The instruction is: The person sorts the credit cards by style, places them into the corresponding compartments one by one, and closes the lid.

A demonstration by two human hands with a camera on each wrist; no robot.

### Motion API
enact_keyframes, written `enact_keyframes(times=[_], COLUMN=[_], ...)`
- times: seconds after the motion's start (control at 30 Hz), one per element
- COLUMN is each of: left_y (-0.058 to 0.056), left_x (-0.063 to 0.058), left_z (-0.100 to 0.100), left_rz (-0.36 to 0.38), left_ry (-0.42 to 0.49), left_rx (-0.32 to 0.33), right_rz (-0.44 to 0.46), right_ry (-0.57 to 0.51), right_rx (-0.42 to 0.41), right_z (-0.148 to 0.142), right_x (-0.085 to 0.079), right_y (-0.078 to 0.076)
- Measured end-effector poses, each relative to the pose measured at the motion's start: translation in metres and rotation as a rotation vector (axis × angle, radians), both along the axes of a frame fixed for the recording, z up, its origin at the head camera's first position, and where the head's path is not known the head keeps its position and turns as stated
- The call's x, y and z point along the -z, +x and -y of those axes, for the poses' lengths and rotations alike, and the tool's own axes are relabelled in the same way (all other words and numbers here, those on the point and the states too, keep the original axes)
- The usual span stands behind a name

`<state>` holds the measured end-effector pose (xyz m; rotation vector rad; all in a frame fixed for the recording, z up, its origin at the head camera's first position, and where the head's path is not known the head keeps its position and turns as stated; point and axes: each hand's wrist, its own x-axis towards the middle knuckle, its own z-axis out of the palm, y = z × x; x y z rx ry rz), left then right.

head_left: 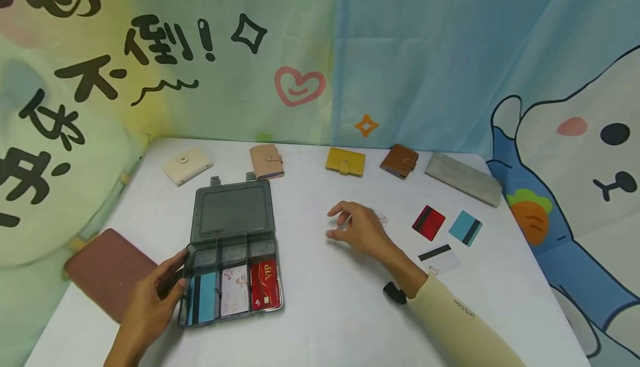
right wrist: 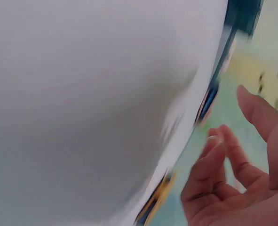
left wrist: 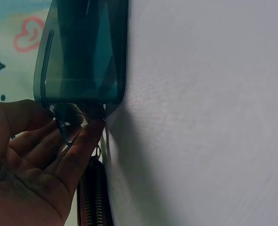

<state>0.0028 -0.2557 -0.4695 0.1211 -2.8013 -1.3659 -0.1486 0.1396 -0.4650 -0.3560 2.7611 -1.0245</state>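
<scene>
A translucent grey plastic case (head_left: 232, 211) lies on the table with its lid folded back. Its front row of compartments holds a blue card (head_left: 207, 297) with a dark stripe, a white patterned card (head_left: 235, 292) and a red VIP card (head_left: 265, 286). My left hand (head_left: 150, 300) grips the case by its left side; the left wrist view has thumb and fingers around a clear part at the case's end (left wrist: 82, 70). To the right of the case, my right hand (head_left: 365, 231) hovers over the table, fingers loosely bent and nothing between them.
Right of my right hand lie a red card (head_left: 428, 222), a blue card (head_left: 465, 228) and a white card (head_left: 442, 261). Several small wallets, including a yellow one (head_left: 345, 162), line the back edge beside a grey pouch (head_left: 462, 179). A maroon zip wallet (head_left: 107, 272) sits at left.
</scene>
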Motion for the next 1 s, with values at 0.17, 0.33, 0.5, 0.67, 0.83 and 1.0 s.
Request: enact_keyframes(times=[0.17,0.33,0.5,0.67,0.83,1.0], left_y=[0.0,0.0,-0.001,0.0,0.0,-0.001], left_x=[-0.001,-0.001,-0.001,0.0,0.0,-0.001], left_z=[0.001,0.0,0.0,-0.001,-0.002,-0.002], left_rz=[0.008,0.009,0.009,-0.001,0.005,0.021], left_ry=[0.008,0.008,0.003,0.002,-0.008,-0.016], left_rx=[-0.005,-0.012,-0.014,-0.011,-0.013,-0.016], right_rz=[0.018,0.067,0.061,0.052,0.092,0.127], right_ry=[0.226,0.315,0.305,0.241,0.01,-0.215], right_rx=[0.127,0.181,0.134,0.064,-0.09,-0.238], right_z=[-0.041,-0.058,-0.056,-0.046,-0.026,0.008], right_x=[0.004,0.01,0.009,0.006,-0.002,-0.012], right_y=[-0.022,-0.029,-0.032,-0.028,-0.015,0.004])
